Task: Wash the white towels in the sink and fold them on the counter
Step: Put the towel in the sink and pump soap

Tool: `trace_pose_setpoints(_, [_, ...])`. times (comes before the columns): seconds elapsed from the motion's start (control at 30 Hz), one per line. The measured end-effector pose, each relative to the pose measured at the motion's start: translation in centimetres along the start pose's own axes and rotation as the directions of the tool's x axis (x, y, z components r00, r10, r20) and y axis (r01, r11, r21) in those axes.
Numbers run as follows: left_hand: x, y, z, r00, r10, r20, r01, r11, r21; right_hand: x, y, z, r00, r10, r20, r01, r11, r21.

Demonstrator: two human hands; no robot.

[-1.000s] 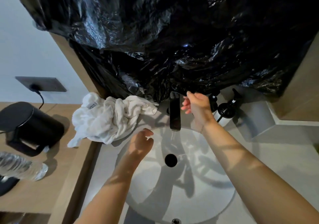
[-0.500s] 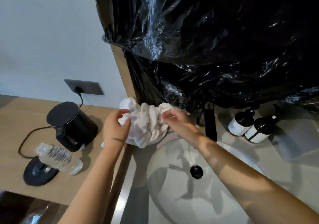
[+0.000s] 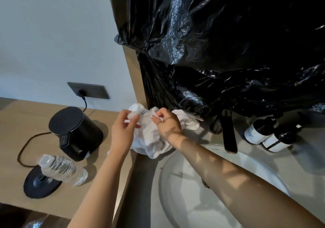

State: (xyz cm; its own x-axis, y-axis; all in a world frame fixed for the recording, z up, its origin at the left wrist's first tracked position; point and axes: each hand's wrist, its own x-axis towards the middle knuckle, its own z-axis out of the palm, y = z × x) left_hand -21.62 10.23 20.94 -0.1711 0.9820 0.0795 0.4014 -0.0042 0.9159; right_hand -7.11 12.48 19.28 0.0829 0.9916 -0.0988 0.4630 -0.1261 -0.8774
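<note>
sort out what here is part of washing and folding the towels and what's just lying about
Part of the job:
- white towels, bunched at the sink's edge
- sink
- tap
- left hand and right hand, both with a grip on the towels

Just lying about:
- black kettle and its base
- water bottle
- two pump bottles
- black plastic sheet

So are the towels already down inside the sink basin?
No, the white towels lie bunched beside the sink, where both hands grip them.
</note>
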Motion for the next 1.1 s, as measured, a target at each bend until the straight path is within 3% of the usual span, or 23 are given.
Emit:
trace_pose_setpoints(0.1, [0.2, 3.4, -1.5, 0.996, 0.088, 0.025, -0.082, 0.982, -0.17, -1.2, -3.2, -2.4, 0.99, -0.136, -0.026, 0.138, 0.955, 0.262])
trace_pose_setpoints(0.17, [0.3, 5.0, -2.6, 0.99, 0.131, 0.053, -0.117, 0.971, -0.207, -2.2, -6.2, -4.5, 0.988, -0.152, 0.008, 0.132, 0.881, 0.454])
trace_pose_setpoints(0.33, [-1.8, 3.3, -4.9, 0.945, 0.113, 0.306, -0.053, 0.979, -0.197, -3.4, -12.8, -10.2, 0.985, -0.158, 0.075, 0.027, 0.56, 0.828])
trace_pose_setpoints(0.43, [-3.6, 3.3, -4.3, 0.9, 0.075, 0.429, -0.052, 0.997, -0.065, -4.8, -15.2, -12.9, 0.97, -0.223, 0.095, 0.015, 0.448, 0.894])
trace_pose_setpoints(0.53, [-5.1, 5.3, -3.7, 0.901, 0.141, 0.411, -0.234, 0.954, 0.187, -6.6, -16.8, -14.6, 0.962, -0.257, 0.095, 0.033, 0.452, 0.891])
trace_pose_setpoints(0.57, [-5.9, 6.1, -4.0, 0.909, 0.161, 0.384, -0.204, 0.976, 0.075, -7.1, -17.1, -15.3, 0.963, -0.261, 0.061, 0.07, 0.467, 0.882])
trace_pose_setpoints(0.6, [-5.8, 5.9, -4.0, 0.962, 0.206, 0.179, -0.208, 0.978, -0.007, -7.6, -17.1, -16.2, 0.964, -0.266, 0.021, 0.114, 0.48, 0.87])
trace_pose_setpoints(0.63, [-5.7, 5.4, -3.6, 0.974, 0.209, -0.085, -0.219, 0.967, -0.134, -8.0, -17.0, -17.1, 0.961, -0.275, -0.015, 0.153, 0.49, 0.858])
trace_pose_setpoints(0.67, [-5.7, 6.3, -3.6, 0.913, 0.035, -0.406, -0.17, 0.939, -0.3, -8.5, -16.8, -18.1, 0.959, -0.277, -0.05, 0.188, 0.496, 0.848])
trace_pose_setpoints(0.7, [-7.1, 8.1, -4.4, 0.907, -0.039, -0.42, -0.158, 0.892, -0.423, -9.0, -16.3, -19.1, 0.958, -0.274, -0.082, 0.215, 0.5, 0.839])
trace_pose_setpoints(0.73, [-8.6, 10.4, -5.5, 0.991, 0.104, -0.086, -0.129, 0.909, -0.395, -9.6, -15.8, -20.0, 0.954, -0.28, -0.108, 0.245, 0.517, 0.82])
trace_pose_setpoints(0.77, [-9.0, 12.0, -5.5, 0.97, 0.176, 0.165, -0.111, 0.933, -0.343, -10.3, -15.2, -20.8, 0.948, -0.289, -0.131, 0.28, 0.564, 0.777])
trace_pose_setpoints(0.8, [-9.2, 13.2, -5.5, 0.943, 0.159, 0.293, -0.071, 0.955, -0.288, -11.0, -14.5, -21.4, 0.945, -0.292, -0.148, 0.307, 0.633, 0.711])
trace_pose_setpoints(0.93, [-9.1, 18.0, -5.5, 0.909, 0.219, 0.354, -0.065, 0.915, -0.399, -13.3, -10.8, -21.8, 0.958, -0.246, -0.147, 0.287, 0.817, 0.499])
trace_pose_setpoints(1.03, [-9.4, 20.9, -3.9, 0.792, 0.263, 0.551, 0.066, 0.86, -0.505, -14.8, -7.5, -21.5, 0.976, -0.192, -0.103, 0.217, 0.856, 0.47])
trace_pose_setpoints(1.1, [-10.2, 21.8, -2.4, 0.731, 0.31, 0.608, 0.129, 0.813, -0.569, -16.5, -5.8, -21.3, 0.98, -0.198, 0.028, 0.159, 0.854, 0.496])
